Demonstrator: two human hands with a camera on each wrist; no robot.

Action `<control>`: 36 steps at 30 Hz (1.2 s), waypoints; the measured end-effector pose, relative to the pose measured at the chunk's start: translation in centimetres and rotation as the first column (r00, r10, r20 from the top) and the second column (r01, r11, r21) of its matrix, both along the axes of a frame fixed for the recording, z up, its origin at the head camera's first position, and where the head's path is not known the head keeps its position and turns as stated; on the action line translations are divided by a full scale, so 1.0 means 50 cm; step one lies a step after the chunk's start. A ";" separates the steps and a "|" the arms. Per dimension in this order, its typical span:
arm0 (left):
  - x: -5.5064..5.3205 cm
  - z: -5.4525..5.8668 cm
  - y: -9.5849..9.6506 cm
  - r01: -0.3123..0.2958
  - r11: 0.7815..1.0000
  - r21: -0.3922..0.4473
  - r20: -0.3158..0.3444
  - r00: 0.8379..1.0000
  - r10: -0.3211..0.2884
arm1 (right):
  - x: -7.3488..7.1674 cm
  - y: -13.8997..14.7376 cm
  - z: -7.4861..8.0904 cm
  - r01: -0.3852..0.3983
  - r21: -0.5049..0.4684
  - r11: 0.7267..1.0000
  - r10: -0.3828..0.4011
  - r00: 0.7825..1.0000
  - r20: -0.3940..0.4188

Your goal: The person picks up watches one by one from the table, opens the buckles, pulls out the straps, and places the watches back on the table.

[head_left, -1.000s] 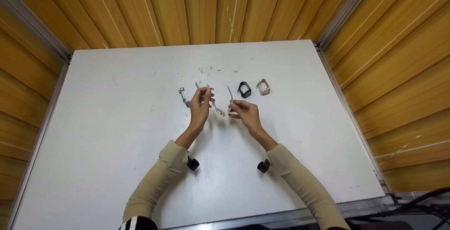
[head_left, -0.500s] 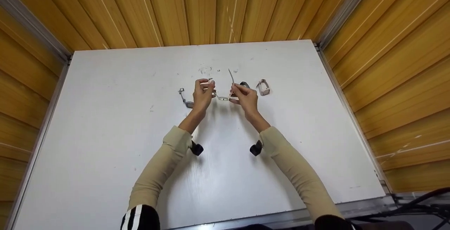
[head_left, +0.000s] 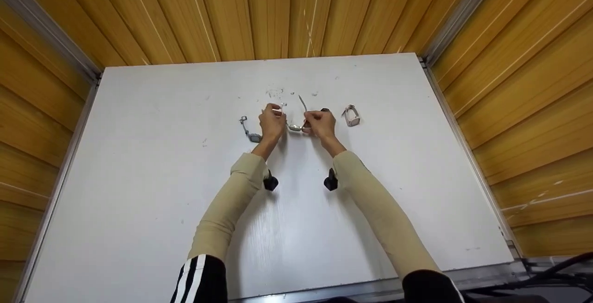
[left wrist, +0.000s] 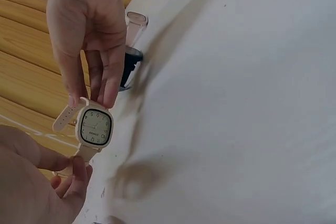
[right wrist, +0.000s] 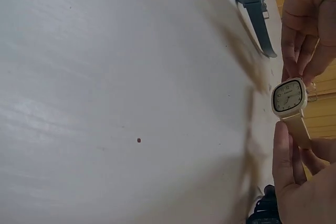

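A cream square-faced wristwatch (head_left: 294, 128) hangs level just above the white table, stretched between both hands. My left hand (head_left: 272, 122) pinches one strap end, and its fingers partly hide that strap in the left wrist view. On the other side my right hand (head_left: 323, 124) pinches the other strap close to the case; the free tip of that strap juts out past its fingers. The dial (left wrist: 94, 126) faces the left wrist camera, its numerals upside down there. Beside the left hand lies a blue-grey watch (right wrist: 257, 14). A black watch (left wrist: 131, 61) is mostly hidden behind the right hand in the head view.
A pink watch (head_left: 353, 121) stands on its side to the right of the hands. Small scuffs and specks (head_left: 275, 93) mark the white tabletop (head_left: 162, 164) beyond them. Wood-patterned panels (head_left: 268, 15) rise at the back and sides; dark cables (head_left: 551, 270) lie at the lower right.
Both hands have moved forward over the table with the cream wristwatch, which has swung from tilted to level. The right hand now covers most of the black watch.
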State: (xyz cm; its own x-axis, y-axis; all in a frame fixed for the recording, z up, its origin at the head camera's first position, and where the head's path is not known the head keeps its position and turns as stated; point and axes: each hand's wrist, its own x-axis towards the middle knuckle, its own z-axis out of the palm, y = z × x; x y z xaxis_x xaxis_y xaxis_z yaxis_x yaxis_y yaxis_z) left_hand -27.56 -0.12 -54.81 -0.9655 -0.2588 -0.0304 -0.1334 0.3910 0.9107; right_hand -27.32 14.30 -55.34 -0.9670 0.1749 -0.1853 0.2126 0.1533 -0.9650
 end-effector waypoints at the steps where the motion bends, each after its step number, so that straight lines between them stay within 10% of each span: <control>1: -0.002 -0.004 0.000 0.004 0.999 -0.035 0.020 1.000 -0.004 | -0.001 -0.001 -0.003 -0.003 0.019 1.000 0.003 1.000 0.011; 10: 0.001 -0.020 0.010 0.086 0.974 -0.209 0.084 0.994 -0.070 | -0.004 -0.007 -0.020 -0.017 0.153 0.988 0.015 1.000 0.012; 16: 0.006 -0.017 0.012 0.096 0.972 -0.216 0.096 0.992 -0.077 | -0.007 -0.011 -0.023 -0.027 0.377 0.926 0.046 0.998 -0.040; 25: 0.002 -0.017 -0.004 0.083 0.981 -0.173 0.058 0.996 -0.074 | -0.010 -0.004 -0.004 -0.104 0.441 0.892 0.136 0.990 -0.041; 29: 0.002 -0.010 0.001 0.083 0.982 -0.171 0.002 0.997 -0.084 | -0.007 0.013 0.019 -0.137 0.355 0.925 0.159 0.987 -0.033; 36: 0.013 0.012 0.036 0.171 0.969 -0.177 -0.093 0.977 -0.189 | 0.000 0.062 0.043 -0.059 0.402 0.914 0.111 0.988 -0.106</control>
State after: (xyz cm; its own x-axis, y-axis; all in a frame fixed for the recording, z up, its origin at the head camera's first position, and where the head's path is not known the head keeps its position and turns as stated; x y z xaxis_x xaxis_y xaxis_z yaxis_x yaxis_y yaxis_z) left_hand -26.91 1.67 -54.22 -0.9917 -0.0728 0.1062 0.0493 0.5472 0.8356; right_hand -27.31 17.42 -53.20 -0.9921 0.1253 0.0046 0.0644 0.5407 -0.8387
